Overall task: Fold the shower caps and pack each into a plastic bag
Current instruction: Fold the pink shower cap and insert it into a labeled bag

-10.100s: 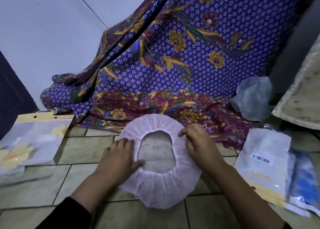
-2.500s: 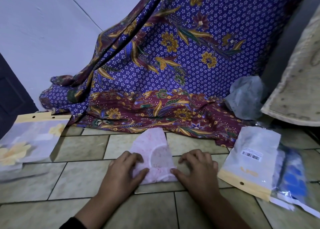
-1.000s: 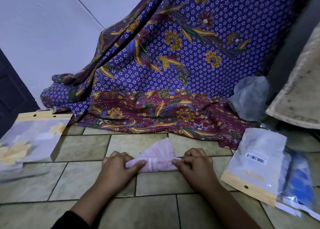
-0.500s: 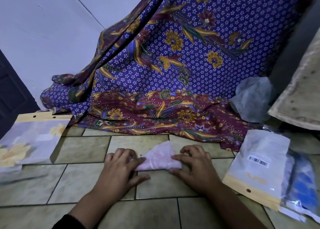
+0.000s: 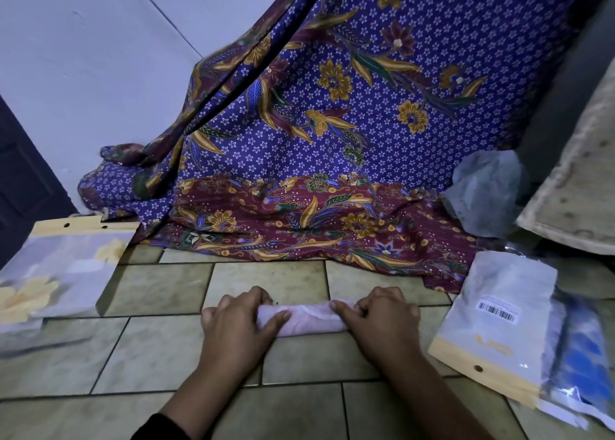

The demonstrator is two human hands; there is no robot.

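A pale pink shower cap point(image 5: 307, 319) lies on the tiled floor, folded into a narrow horizontal strip. My left hand point(image 5: 238, 326) grips its left end with the thumb under and the fingers curled over the top. My right hand point(image 5: 377, 323) grips the right end the same way. A stack of plastic bags with yellow header strips point(image 5: 496, 319) lies to the right of my right hand. Packed bags with yellow flower prints point(image 5: 56, 273) lie at the far left.
A purple and maroon batik cloth point(image 5: 316, 160) hangs down and spreads over the floor behind the cap. A crumpled pale plastic bag point(image 5: 486, 190) sits at its right, beside a beige mat edge point(image 5: 579, 180). Blue-printed packets point(image 5: 585, 363) lie at the far right.
The cap went from an open round shape to a triangle and now to a narrow strip. Both hands have shifted to its two ends and curled round them.
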